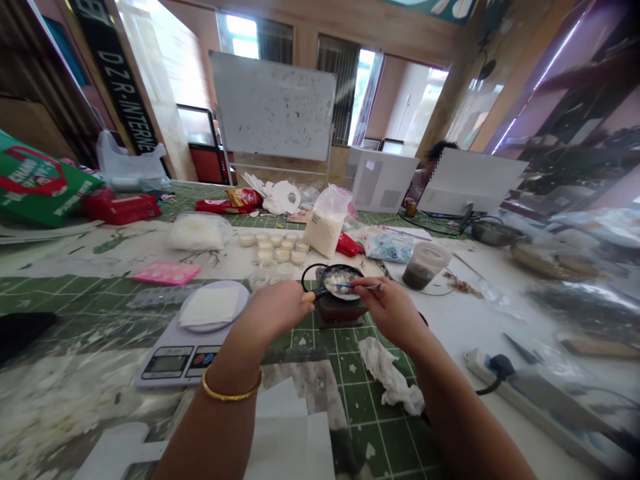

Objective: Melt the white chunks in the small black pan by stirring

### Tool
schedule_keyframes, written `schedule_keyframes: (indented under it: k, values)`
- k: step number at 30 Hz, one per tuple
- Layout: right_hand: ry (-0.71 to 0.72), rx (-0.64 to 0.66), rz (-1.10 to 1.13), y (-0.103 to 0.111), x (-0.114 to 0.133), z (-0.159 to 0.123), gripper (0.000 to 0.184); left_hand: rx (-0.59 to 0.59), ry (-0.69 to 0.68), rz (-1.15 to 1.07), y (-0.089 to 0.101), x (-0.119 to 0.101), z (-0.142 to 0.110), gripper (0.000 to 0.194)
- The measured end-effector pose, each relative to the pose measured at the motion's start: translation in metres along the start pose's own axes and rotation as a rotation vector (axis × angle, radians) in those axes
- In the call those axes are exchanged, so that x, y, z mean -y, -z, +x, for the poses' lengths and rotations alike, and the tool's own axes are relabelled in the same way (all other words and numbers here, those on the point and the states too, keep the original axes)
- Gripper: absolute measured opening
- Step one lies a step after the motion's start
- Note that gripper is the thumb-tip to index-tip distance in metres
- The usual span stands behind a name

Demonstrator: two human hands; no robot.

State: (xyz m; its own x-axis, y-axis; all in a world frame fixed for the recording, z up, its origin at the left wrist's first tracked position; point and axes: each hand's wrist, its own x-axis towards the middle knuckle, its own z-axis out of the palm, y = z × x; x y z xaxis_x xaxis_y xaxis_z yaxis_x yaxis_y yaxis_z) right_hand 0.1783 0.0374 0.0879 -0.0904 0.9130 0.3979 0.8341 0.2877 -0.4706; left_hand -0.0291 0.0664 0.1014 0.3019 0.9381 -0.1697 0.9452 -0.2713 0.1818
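My left hand (283,305) is closed around the wooden handle (311,295) of a small black pan (361,272). The pan sits on a small dark hot plate (342,312). Whitish chunks (340,280), perhaps wax, lie in the pan, some looking partly melted. My right hand (387,303) pinches a thin stirring stick (367,287) with a blue part, and its far end is among the chunks. A crumpled white tissue (390,373) lies below my right hand. Left of my left hand stands a kitchen scale (173,360) with white paper sheets (210,307) on it.
Behind the pan are several small cups of pale filling (281,255) and a bag of white pellets (326,223). A plastic tub with dark contents (425,267) stands right. A power strip (500,377) lies at the right. Across the table, a person (425,173) sits behind monitors.
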Motion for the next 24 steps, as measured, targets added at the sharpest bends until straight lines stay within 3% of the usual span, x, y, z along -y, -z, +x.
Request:
schedule_keyframes:
  k: [2, 6, 11, 15, 17, 24]
  values:
    - [0.007, 0.032, -0.021, -0.002, -0.001, 0.001, 0.027, 0.002, -0.002, -0.001, 0.0, 0.001, 0.0, 0.037]
    - [-0.005, -0.126, -0.006, -0.005, -0.005, 0.004, 0.03, -0.002, -0.003, -0.007, 0.0, 0.002, -0.001, 0.036]
    - [-0.013, 0.006, -0.065, -0.006, -0.007, 0.008, 0.028, -0.005, 0.0, -0.025, 0.0, 0.002, -0.002, 0.036]
    - [-0.056, -0.115, -0.036, -0.006, -0.016, 0.012, 0.03, -0.002, -0.005, -0.026, 0.001, 0.005, -0.001, 0.037]
    - [-0.111, -0.11, 0.02, -0.007, -0.024, 0.016, 0.031, -0.004, -0.01, -0.026, 0.001, 0.005, 0.0, 0.037]
    - [-0.129, -0.005, 0.085, 0.001, -0.028, 0.062, 0.04, 0.006, -0.014, -0.028, 0.002, -0.003, 0.0, 0.034]
